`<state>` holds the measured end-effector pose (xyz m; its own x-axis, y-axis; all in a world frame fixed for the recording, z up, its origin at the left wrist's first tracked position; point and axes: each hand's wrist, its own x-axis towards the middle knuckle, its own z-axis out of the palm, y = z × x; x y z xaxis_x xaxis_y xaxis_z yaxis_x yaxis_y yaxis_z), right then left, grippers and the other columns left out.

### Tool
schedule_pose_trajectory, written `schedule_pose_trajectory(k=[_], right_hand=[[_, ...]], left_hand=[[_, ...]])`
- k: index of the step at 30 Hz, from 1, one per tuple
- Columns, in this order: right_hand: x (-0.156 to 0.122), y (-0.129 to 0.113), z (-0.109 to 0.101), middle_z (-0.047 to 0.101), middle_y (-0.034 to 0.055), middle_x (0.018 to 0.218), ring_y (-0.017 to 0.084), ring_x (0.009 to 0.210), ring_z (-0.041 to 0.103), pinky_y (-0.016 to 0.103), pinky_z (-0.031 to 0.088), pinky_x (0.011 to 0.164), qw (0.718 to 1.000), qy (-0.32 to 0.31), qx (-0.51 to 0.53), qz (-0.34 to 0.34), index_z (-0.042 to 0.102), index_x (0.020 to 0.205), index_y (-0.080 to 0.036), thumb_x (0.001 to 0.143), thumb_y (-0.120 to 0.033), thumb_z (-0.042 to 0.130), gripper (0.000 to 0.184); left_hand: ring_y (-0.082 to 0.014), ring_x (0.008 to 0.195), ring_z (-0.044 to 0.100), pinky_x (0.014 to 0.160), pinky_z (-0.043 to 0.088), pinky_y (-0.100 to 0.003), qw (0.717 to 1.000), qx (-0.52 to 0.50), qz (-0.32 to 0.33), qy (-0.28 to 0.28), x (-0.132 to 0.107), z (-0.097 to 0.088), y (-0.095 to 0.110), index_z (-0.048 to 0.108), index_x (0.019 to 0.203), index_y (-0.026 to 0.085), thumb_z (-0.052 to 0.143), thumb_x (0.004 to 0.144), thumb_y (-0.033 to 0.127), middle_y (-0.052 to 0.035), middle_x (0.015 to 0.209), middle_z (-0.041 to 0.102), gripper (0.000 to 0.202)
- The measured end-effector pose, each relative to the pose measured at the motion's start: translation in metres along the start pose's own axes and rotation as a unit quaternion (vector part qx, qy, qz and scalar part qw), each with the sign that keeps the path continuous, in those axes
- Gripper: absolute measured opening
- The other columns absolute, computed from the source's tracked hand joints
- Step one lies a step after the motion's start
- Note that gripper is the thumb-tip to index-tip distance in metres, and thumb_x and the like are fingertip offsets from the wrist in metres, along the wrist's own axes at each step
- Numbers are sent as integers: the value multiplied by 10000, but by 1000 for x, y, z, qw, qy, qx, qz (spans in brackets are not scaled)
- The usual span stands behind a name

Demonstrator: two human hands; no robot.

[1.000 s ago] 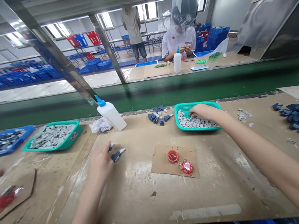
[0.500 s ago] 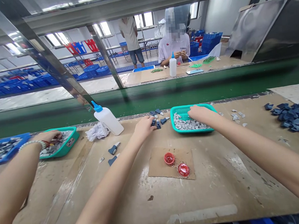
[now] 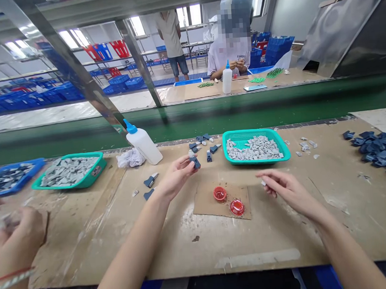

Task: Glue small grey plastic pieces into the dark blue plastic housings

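Note:
My left hand is raised over the bench and pinches a small dark blue plastic part between thumb and fingers. My right hand hovers right of a cardboard square and pinches a small grey piece in its fingertips. Two red caps sit on that cardboard. Behind my hands stands a teal basket of grey pieces, with a few loose blue parts to its left.
A white glue bottle with a blue tip leans beside a crumpled cloth. Another teal basket and a blue tray sit at left, a blue parts pile at right. A co-worker's hand is at lower left. A green conveyor runs behind.
My left hand lifted a blue part from the loose pile and drew back toward me. My right hand left the teal basket with a grey piece. The co-worker's hand left the left basket.

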<state>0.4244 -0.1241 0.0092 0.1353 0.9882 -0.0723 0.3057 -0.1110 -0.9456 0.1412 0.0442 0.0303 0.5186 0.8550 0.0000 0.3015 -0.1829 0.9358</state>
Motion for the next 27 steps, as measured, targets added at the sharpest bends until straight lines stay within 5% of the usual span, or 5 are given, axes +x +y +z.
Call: schedule_pose_trajectory(k=[6, 12, 27], right_hand=[[-29, 11, 43, 726, 86, 800, 183, 740, 637, 267, 463, 640, 979, 30, 160, 126, 690, 922, -159, 762, -482, 712, 361], [-37, -1, 68, 742, 98, 737, 132, 578, 590, 234, 415, 534, 965, 65, 195, 160, 635, 821, -148, 719, -480, 753, 367], [-27, -4, 80, 676, 43, 590, 104, 506, 492, 225, 340, 500, 972, 77, 152, 164, 599, 753, -157, 697, -494, 753, 375]], left_hand=[[-173, 982, 647, 976, 453, -311, 938, -334, -87, 44, -59, 15, 8, 644, 1165, 180, 710, 794, 262, -73, 1046, 688, 386], [-180, 1069, 596, 929, 464, -260, 933, -330, -84, 117, -95, 32, 6, 676, 1095, 224, 729, 776, 246, -40, 1117, 646, 324], [-156, 1067, 573, 931, 458, -234, 943, -300, -105, 95, -127, 47, 3, 648, 1093, 236, 680, 826, 274, -31, 1105, 629, 271]])
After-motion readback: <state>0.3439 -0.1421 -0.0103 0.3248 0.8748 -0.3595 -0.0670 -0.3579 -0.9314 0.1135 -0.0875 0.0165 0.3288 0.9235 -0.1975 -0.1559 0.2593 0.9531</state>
